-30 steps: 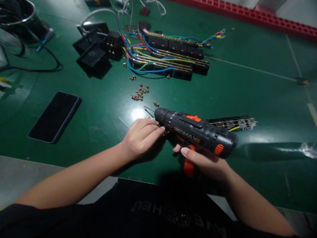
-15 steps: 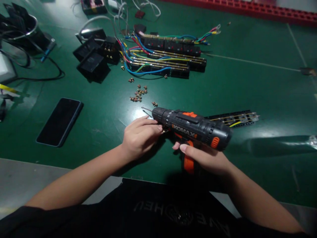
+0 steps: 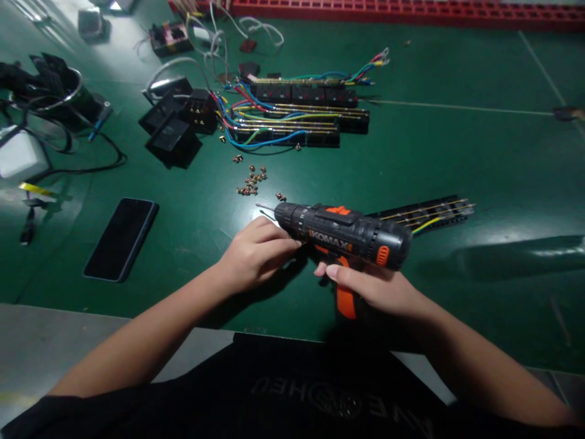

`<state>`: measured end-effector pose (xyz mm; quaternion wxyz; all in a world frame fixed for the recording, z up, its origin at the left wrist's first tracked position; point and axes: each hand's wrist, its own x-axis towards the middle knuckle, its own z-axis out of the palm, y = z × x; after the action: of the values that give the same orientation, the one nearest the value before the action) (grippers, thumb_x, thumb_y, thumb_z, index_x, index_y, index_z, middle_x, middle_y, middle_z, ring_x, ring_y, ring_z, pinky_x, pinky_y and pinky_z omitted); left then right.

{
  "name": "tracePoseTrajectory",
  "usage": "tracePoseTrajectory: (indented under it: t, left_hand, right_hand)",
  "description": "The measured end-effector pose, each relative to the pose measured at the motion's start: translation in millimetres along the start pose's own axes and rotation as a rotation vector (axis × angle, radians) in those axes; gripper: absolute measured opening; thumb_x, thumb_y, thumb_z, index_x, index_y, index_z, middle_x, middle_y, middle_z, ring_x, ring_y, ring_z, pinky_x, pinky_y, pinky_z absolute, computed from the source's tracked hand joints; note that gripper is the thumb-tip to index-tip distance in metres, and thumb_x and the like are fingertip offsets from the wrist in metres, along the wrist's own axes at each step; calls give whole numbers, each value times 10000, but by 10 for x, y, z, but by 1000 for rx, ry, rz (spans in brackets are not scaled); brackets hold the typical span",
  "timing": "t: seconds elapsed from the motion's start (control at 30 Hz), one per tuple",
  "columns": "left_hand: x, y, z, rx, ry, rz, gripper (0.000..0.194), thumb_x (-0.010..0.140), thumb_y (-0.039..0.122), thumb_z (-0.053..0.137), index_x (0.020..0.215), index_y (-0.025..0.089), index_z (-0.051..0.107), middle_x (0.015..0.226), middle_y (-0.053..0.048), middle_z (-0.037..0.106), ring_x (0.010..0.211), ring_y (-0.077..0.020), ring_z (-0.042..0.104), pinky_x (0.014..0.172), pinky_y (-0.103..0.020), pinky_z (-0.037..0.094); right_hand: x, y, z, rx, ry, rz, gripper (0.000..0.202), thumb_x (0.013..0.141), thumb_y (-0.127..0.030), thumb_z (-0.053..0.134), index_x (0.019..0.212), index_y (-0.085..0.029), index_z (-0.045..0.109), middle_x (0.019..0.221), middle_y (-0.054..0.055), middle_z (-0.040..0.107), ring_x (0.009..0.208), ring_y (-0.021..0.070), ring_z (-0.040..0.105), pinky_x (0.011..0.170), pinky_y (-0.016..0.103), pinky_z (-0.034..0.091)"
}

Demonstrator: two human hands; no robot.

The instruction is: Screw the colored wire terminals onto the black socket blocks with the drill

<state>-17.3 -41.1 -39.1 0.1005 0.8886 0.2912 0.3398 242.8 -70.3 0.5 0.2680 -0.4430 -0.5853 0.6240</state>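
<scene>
My right hand (image 3: pixel 372 286) is wrapped around the handle of a black and orange cordless drill (image 3: pixel 342 235), which lies level with its thin bit pointing left. Close under the chuck, my left hand (image 3: pixel 260 253) has its fingers pinched together; the drill hides whatever is between them. Behind the drill, a black terminal strip (image 3: pixel 434 213) with brass bars and a yellow-green wire rests on the green table, partly covered by the drill. Small brass screws (image 3: pixel 251 180) lie loose beyond the bit.
Wired black socket strips (image 3: pixel 297 116) lie farther back, beside black plastic boxes (image 3: pixel 173 128). A phone (image 3: pixel 121 238) lies at the left, near cables and a metal container (image 3: pixel 68 91). A red perforated rail (image 3: pixel 388 11) runs along the far edge.
The camera view has shifted slightly, bringing more of the far left into sight. Both hands and the drill keep nearly the same place over the table.
</scene>
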Motion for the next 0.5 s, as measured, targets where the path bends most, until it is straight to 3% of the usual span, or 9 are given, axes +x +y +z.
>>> tracePoseTrajectory:
  t: [0.3, 0.5]
  left_hand:
    - [210, 0, -238, 213, -301, 34, 275, 1010, 168, 494, 1122, 173, 746, 910, -82, 647, 790, -180, 609, 677, -277, 504]
    - [179, 9, -216, 254, -372, -39, 344, 945, 150, 530, 1203, 232, 743, 974, -84, 600, 765, -178, 573, 633, -262, 461]
  right_hand:
    - [4, -16, 13, 56, -2, 16, 201, 901, -371, 667, 965, -184, 703, 953, 42, 712, 873, 138, 652, 912, 309, 587]
    - [21, 28, -63, 42, -4, 101, 295, 856, -450, 707, 974, -181, 732, 960, 55, 746, 903, 176, 685, 858, 327, 570]
